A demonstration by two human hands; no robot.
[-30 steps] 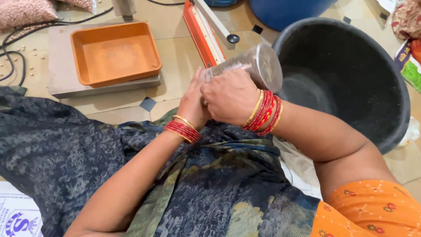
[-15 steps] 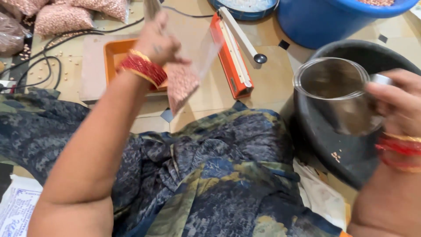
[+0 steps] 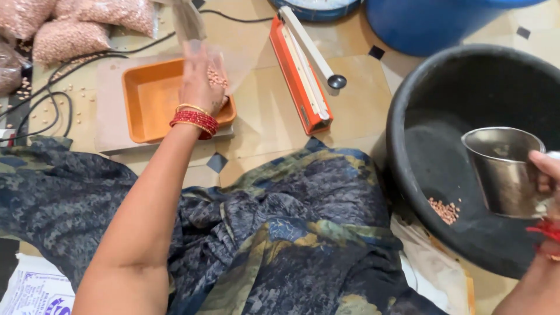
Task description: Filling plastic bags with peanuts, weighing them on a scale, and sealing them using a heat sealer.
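Note:
My left hand (image 3: 201,81) holds a clear plastic bag (image 3: 224,61) with a few peanuts inside, low over the orange tray (image 3: 146,111). The tray sits on a flat grey scale base (image 3: 108,125). At the right edge my right hand (image 3: 548,175) grips a steel cup (image 3: 504,169) over the large black tub (image 3: 461,87). A small heap of peanuts (image 3: 444,210) lies on the tub's floor just below the cup. Red and gold bangles ring both wrists.
An orange heat sealer (image 3: 300,64) with a white arm lies between tray and tub. Filled peanut bags (image 3: 70,29) are stacked at top left, with black cables (image 3: 52,96) and loose peanuts beside them. A blue bucket (image 3: 431,23) stands behind the tub. Dark patterned cloth covers my lap.
The left hand carried the bag left and down onto the orange tray. The right hand swung the steel cup right and lowered it into the black tub.

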